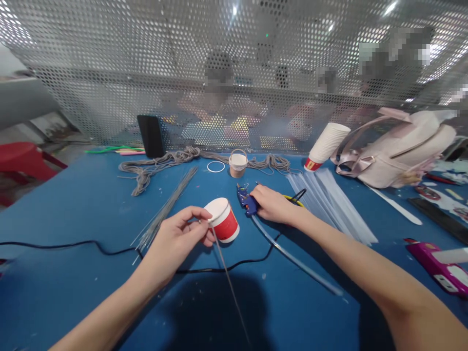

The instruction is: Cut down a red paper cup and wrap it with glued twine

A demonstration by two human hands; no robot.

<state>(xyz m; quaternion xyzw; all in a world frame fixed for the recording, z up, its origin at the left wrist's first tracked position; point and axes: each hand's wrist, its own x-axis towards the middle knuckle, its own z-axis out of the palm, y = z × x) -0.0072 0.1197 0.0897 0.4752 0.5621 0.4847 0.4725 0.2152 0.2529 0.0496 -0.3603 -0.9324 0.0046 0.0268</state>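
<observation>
Left hand [179,239] pinching a thin metal wire [228,280] against the rim of the red paper cup [224,220], cup lying tipped on the blue table [73,214]. Right hand [272,204] closing over the blue glue gun [246,201], just beside the cup.

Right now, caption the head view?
Left hand pinches wire against red cup; right hand rests on glue gun.

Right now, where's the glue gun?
In the head view, the glue gun lies on the blue table just right of centre, under the right hand, beside the red paper cup.
</observation>
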